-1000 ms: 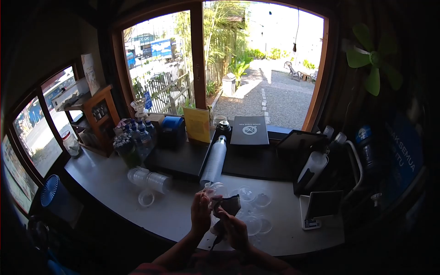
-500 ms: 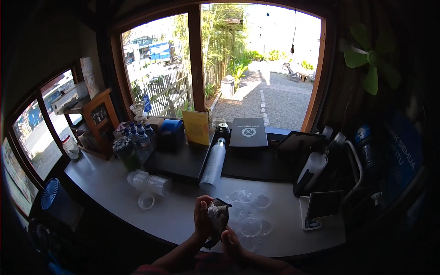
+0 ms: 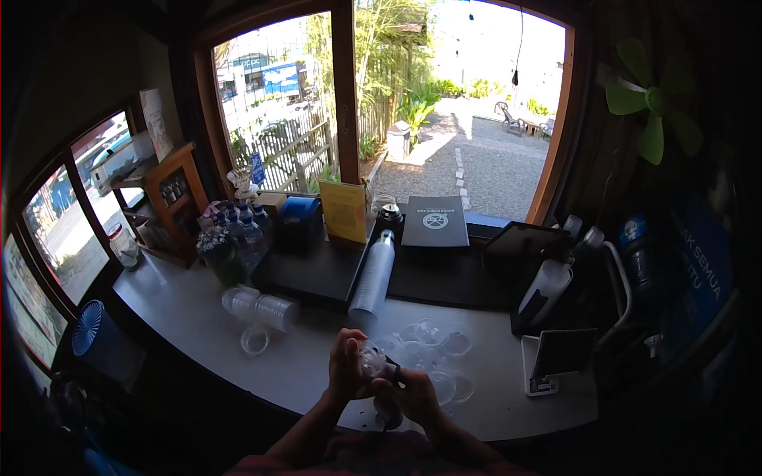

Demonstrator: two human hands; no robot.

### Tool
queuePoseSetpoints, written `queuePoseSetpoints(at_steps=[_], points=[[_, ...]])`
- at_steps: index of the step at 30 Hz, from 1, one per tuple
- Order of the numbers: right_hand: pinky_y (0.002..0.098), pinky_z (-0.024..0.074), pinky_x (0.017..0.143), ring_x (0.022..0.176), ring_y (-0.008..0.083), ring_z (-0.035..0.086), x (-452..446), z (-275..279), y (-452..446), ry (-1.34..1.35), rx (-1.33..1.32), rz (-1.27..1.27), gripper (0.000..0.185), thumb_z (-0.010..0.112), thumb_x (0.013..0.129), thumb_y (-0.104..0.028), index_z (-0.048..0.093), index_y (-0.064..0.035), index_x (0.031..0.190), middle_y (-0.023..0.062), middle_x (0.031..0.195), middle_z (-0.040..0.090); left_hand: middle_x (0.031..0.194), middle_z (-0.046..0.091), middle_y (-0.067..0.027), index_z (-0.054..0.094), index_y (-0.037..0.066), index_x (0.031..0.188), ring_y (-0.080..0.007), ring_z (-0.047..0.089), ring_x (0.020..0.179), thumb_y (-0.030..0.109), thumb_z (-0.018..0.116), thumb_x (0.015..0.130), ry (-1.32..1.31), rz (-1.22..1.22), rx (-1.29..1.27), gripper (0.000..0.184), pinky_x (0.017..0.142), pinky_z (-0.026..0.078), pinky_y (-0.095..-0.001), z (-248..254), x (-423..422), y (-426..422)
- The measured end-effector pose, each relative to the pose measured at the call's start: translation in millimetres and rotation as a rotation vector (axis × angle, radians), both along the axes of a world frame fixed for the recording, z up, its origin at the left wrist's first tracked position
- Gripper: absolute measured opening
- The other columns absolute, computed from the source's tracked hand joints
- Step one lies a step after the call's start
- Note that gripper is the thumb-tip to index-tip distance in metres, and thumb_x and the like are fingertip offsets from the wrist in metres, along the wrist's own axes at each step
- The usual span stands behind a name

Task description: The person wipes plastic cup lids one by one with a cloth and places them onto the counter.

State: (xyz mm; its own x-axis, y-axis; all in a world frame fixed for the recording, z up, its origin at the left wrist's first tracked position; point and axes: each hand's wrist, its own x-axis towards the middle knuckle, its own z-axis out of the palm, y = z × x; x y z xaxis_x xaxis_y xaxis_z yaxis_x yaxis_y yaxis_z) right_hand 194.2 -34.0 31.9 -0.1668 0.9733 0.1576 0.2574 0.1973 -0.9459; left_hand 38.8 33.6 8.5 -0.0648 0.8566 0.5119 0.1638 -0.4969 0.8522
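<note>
Clasped in the left hand, a clear plastic piece glints whitish beside a dark, limp cloth gripped by the right hand, both above the pale counter near transparent lids.

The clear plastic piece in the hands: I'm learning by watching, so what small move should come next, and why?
Probably turn the clear plastic piece slightly against the dark cloth: the left hand steadies the piece, and the right hand appears to hold the cloth close beside it.
</note>
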Motion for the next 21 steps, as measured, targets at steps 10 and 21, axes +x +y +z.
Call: queuePoseSetpoints(at_steps=[10,21], points=[[0.0372,0.0565,0.079,0.094,0.0238,0.066,64.2,-9.6,14.5,0.964,-0.096,-0.307,0.049,0.054,0.095,-0.049,0.056,-0.0026,0.113,0.0129,0.104,0.065,0.090,0.056,-0.0163,0.055,-0.002,0.096,-0.0277,0.057,0.079,0.054,0.034,0.101,0.097,-0.045,-0.106,0.060,0.073,0.045,-0.0363,-59.7,18.5,42.5],[0.0487,0.0476,0.095,0.113,0.0299,0.058,115.3,14.3,-9.8,1.200,0.093,-0.483,0.056,0.050,0.096,-0.052,0.050,-0.0060,0.127,0.0137,0.121,0.057,0.123,0.046,-0.0196,0.054,0.002,0.110,-0.0359,0.042,0.118,0.037,0.057,0.093,0.415,0.241,-0.027,0.039,0.104,0.031,-0.0490,-95.0,-27.5,43.3]])
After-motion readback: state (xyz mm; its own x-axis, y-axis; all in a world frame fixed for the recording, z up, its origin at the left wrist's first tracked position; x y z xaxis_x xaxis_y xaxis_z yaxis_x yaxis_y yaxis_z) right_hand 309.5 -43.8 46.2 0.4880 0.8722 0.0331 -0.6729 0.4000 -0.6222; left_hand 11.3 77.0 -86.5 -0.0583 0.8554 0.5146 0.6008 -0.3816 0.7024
